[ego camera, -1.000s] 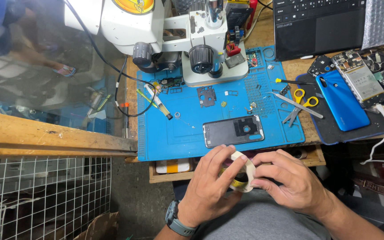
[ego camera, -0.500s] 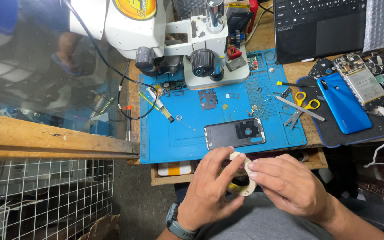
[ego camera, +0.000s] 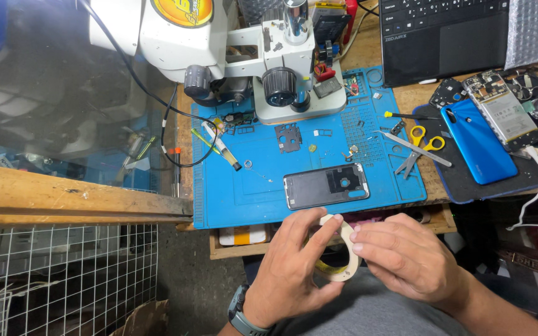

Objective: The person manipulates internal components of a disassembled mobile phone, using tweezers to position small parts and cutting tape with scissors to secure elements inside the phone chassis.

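Tape roll [ego camera: 339, 249] pinched between both hands over the lap, just below the near edge of the workbench. Left hand [ego camera: 294, 267] curled around the roll's left side, thumb under, fingers [ego camera: 319, 225] on top of the ring. Right hand [ego camera: 406, 258] closed on the right rim, fingertips [ego camera: 357, 239] picking at the outer wrap, seemingly at the tape's free end. Ring held upright, open face turned toward the left hand. Straight ahead, beyond the knuckles, dark phone back cover [ego camera: 326, 185] lying flat near the front edge of the blue mat [ego camera: 244, 186], long axis running left to right, about equally near both hands. Scissors [ego camera: 421, 144] at the mat's right edge; microscope [ego camera: 269, 68] at its far side.
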